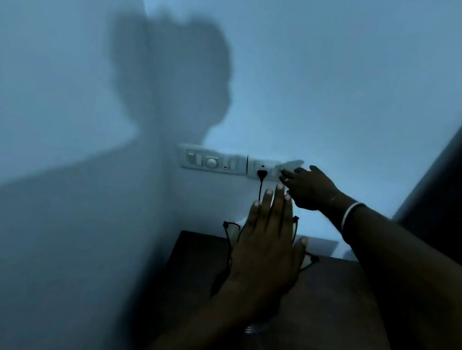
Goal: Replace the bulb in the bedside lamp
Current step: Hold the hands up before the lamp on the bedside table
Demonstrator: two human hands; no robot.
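Item: bedside lamp (233,235), pale, with black wire trim, standing on a dark wooden bedside table (335,327) against the wall, mostly hidden behind the left hand (267,253), which is spread flat, fingers extended, directly in front of it and grips nothing; contact cannot be judged. Black cord (260,190) rises from the lamp to a plug (261,174) seated in the wall switch panel (240,165). Right hand (309,188), bangle at wrist, reaches above and beyond the lamp, fingers loosely extended to the panel's right end, holding nothing; scene dim, blurred.
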